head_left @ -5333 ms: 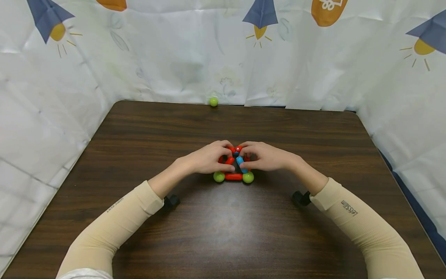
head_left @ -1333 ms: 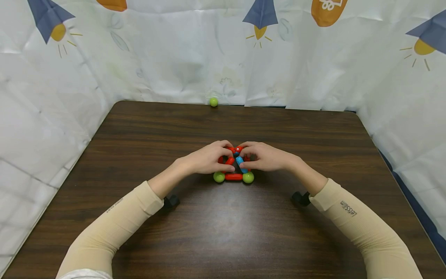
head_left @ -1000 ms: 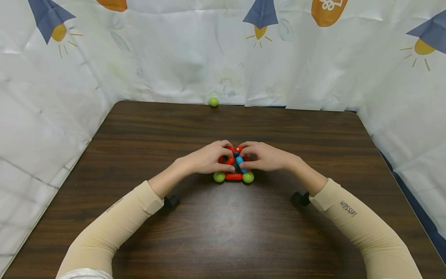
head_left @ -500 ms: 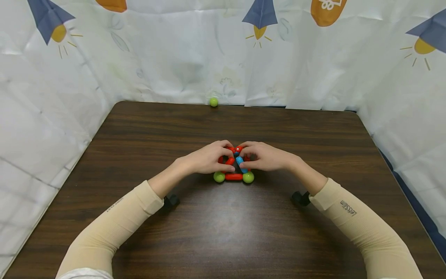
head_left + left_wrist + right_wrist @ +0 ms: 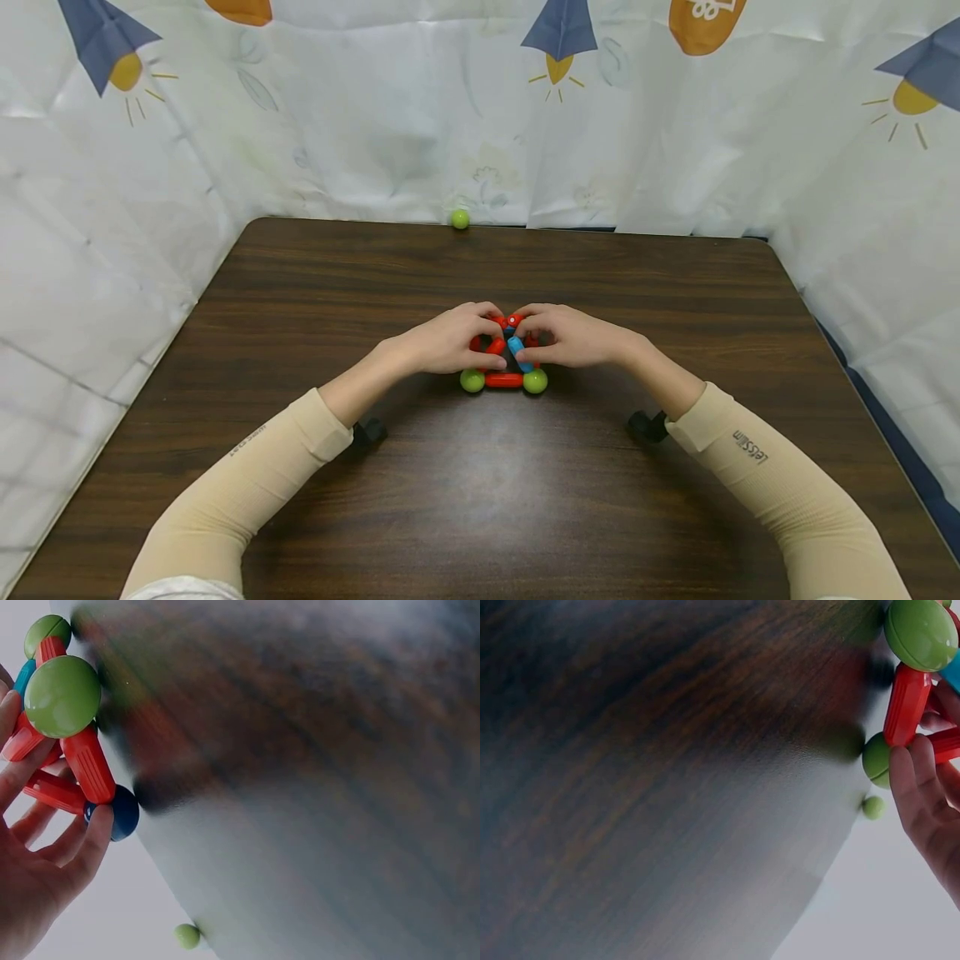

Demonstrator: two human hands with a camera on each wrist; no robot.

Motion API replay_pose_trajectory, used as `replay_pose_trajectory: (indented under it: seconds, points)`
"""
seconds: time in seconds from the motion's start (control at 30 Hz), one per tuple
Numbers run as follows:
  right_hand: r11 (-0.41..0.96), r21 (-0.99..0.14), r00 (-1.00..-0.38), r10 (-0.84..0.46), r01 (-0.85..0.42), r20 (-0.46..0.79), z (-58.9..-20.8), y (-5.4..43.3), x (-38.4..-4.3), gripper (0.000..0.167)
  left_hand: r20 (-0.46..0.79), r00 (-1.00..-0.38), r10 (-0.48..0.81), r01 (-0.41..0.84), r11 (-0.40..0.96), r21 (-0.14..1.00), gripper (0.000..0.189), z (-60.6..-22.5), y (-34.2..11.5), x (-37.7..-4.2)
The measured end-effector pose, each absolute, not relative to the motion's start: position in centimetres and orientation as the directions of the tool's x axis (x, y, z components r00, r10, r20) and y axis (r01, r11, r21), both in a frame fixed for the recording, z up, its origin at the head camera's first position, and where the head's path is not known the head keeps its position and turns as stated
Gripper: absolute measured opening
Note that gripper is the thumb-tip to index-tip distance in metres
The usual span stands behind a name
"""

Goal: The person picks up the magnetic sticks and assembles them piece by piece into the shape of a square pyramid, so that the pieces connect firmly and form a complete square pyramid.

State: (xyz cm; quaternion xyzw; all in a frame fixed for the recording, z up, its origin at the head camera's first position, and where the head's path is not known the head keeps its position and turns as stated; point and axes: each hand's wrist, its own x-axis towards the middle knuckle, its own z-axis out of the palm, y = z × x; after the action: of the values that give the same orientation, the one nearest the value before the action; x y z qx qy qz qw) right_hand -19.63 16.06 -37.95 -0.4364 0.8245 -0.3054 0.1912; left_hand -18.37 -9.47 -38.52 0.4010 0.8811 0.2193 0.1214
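Note:
A ball-and-rod building toy frame [image 5: 503, 380], made of red rods, blue rods and green and blue balls, stands on the table between both hands. Left hand [image 5: 453, 340] grips its left side; in the left wrist view its fingers touch a dark blue ball [image 5: 124, 814] and red rods [image 5: 88, 765] near a large green ball [image 5: 63, 697]. On the right side, the right hand [image 5: 577, 335] holds the frame, with its thumb on a blue rod [image 5: 520, 353]. In the right wrist view its fingertips touch a green ball [image 5: 876, 760] beside a red rod [image 5: 907, 705]. Hands partly hide the frame's middle.
A loose green ball [image 5: 460, 219] lies at the far edge of the dark wooden table [image 5: 495, 500]. Behind and beside the table hangs a white printed curtain [image 5: 337, 108]. Black wrist mounts [image 5: 369, 433] sit under the forearms.

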Motion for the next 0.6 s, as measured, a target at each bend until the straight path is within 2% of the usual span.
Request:
replay_pose_trajectory:
  seconds: [0.6]
  points:
    - [0.43,-0.674,-0.532,-0.844,-0.601,-0.064,-38.03,16.27,-19.69,0.016,-0.015,-0.652,0.758,0.656,0.575,0.489,0.031,-38.58,-9.46,-18.37]
